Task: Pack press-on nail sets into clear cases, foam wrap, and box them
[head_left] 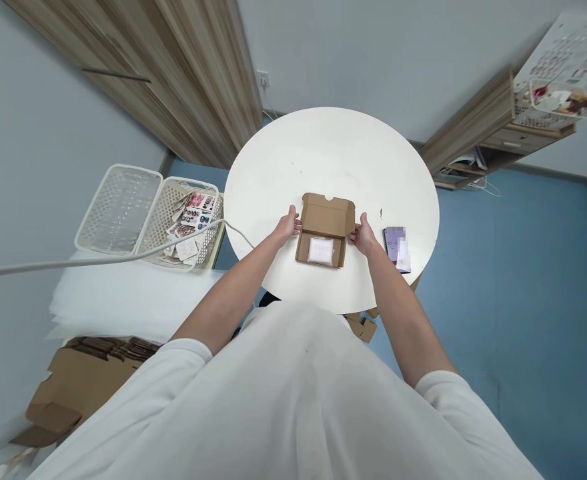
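Note:
A small brown cardboard box (326, 217) lies on the round white table (333, 143) with its lid raised at the back. Inside rests a white wrapped packet (320, 251). At the box's left side is my left hand (288, 225), its thumb raised and its fingers against the cardboard by the lid's fold. My right hand (362, 235) is at the opposite side, thumb up and fingers curled at the edge of the box. The fingertips of both hands are partly hidden or too small to make out, so how firmly they hold is unclear.
A phone (397, 250) lies to the right on the table. A white cable (188, 238) runs in from the left over a basket of cards (207, 250) to the table's left part. Farther left are another basket (118, 208), white sheets (133, 297) and flattened cardboard (83, 380).

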### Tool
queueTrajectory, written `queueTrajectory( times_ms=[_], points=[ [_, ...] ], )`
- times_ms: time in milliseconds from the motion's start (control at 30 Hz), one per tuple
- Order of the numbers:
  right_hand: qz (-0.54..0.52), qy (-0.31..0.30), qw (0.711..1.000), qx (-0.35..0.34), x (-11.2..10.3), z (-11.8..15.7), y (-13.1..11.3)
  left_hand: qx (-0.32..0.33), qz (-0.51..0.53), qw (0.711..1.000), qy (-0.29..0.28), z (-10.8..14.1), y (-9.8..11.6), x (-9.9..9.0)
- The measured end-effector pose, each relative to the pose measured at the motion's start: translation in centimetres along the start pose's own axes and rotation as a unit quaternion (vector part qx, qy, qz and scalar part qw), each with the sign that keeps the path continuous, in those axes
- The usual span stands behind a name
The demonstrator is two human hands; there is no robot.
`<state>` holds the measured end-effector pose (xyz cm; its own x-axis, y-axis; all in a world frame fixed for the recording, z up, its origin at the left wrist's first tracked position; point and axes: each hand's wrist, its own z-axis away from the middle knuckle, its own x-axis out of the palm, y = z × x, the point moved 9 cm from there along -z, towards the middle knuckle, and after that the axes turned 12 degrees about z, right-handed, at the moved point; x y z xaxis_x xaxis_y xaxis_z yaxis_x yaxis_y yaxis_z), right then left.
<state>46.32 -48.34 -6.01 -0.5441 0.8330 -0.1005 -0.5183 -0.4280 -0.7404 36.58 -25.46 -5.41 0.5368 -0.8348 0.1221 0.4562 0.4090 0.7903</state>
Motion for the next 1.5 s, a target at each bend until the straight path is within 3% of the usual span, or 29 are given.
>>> queueTrajectory(
  times_ms=[267, 467, 700, 900, 1000, 1133, 1333, 1500],
  points=[
    [0.078, 0.002, 0.991, -0.110, -1.6, 1.7, -2.4, 0.022, -0.052, 0.996, -0.070, 1.9, 1.0, 2.3],
    [0.134, -0.017, 0.976, -0.170, -2.0, 3.6, -1.3, 0.063, -0.097, 0.986, -0.123, 4.4, 0.5, 3.3],
    [0.107, -0.048, 0.979, -0.168, -2.0, 4.6, 1.1, 0.056, -0.100, 0.984, -0.138, 6.0, -0.7, 3.1],
    [0.178, -0.059, 0.968, -0.168, -2.2, 6.8, 2.0, 0.057, -0.145, 0.978, -0.135, 7.7, -1.5, 3.0],
    [0.219, -0.043, 0.958, -0.178, -2.4, 8.1, 1.9, 0.090, -0.197, 0.969, -0.118, 8.6, -1.3, 3.0],
    [0.289, 0.017, 0.931, -0.221, -2.4, 9.7, 0.9, 0.169, -0.336, 0.923, -0.087, 10.1, -0.5, 3.4],
    [0.477, 0.089, 0.849, -0.208, -0.4, 10.7, 1.8, 0.188, -0.542, 0.816, -0.066, 11.5, -2.2, 4.8],
    [0.535, 0.135, 0.814, -0.182, 0.6, 10.9, 3.5, 0.177, -0.585, 0.789, -0.055, 11.6, -3.9, 4.8]
  ],
)
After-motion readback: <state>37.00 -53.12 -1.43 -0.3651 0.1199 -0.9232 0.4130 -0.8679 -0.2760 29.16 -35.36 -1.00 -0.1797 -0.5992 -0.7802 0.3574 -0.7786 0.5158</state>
